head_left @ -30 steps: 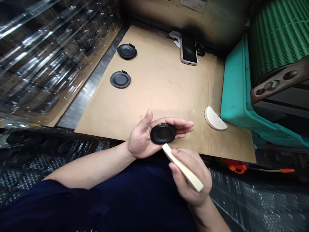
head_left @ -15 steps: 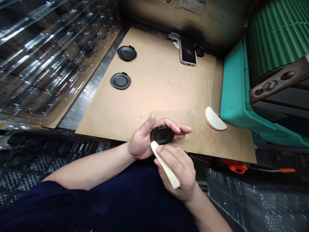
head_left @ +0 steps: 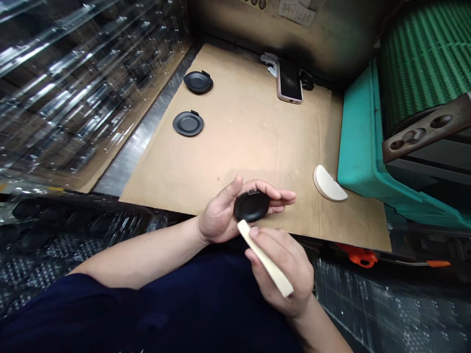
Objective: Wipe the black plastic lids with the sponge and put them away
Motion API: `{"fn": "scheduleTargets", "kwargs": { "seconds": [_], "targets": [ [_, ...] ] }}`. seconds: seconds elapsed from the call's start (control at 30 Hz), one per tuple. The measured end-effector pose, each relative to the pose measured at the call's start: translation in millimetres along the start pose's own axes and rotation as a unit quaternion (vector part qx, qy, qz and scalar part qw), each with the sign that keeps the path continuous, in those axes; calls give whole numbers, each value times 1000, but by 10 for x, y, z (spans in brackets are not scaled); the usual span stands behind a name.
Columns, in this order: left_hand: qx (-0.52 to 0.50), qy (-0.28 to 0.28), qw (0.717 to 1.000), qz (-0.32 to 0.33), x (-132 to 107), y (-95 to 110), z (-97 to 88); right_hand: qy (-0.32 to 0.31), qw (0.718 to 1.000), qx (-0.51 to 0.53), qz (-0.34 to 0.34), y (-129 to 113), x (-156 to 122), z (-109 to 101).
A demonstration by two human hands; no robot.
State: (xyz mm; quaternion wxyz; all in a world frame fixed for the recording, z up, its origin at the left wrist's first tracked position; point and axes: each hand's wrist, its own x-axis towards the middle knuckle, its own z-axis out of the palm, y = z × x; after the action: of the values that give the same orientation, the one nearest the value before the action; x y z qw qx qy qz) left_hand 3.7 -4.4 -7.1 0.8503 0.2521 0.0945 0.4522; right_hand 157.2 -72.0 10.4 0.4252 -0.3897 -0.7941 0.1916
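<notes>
We viewed the desk from above, taking clock positions from the black oval plastic piece (head_left: 251, 206) as centre. The left hand (head_left: 218, 219) clasped it between palm and curved fingers, the thumb lifted away. At five o'clock, the right hand (head_left: 290, 269) was clamped on a narrow cream bar (head_left: 268, 264), whose tip met the oval's lower edge in view; contact we could not determine. On the tan cardboard sheet (head_left: 243, 137), we noted two further black oval pieces (head_left: 188, 124) towards eleven o'clock, a dark-screened phone (head_left: 290, 82) at one, and a white half-moon pad (head_left: 328, 185) near three, just beside a turquoise plastic bin (head_left: 357, 132).
</notes>
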Motion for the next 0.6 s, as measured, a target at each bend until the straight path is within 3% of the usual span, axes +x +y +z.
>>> {"fn": "scheduleTargets", "kwargs": {
  "seconds": [0.27, 0.43, 0.6],
  "targets": [
    [-27, -16, 999, -16, 20, -69, -39, -14, 990, -139, -6, 94, 96, -167],
    [-26, -8, 1000, -10, 18, -66, -48, -62, 994, -93, 7, 54, 121, -168],
    [-11, -9, 999, -38, 6, -76, -54, -7, 994, -110, -16, 110, 179, -188]
  ]
}}
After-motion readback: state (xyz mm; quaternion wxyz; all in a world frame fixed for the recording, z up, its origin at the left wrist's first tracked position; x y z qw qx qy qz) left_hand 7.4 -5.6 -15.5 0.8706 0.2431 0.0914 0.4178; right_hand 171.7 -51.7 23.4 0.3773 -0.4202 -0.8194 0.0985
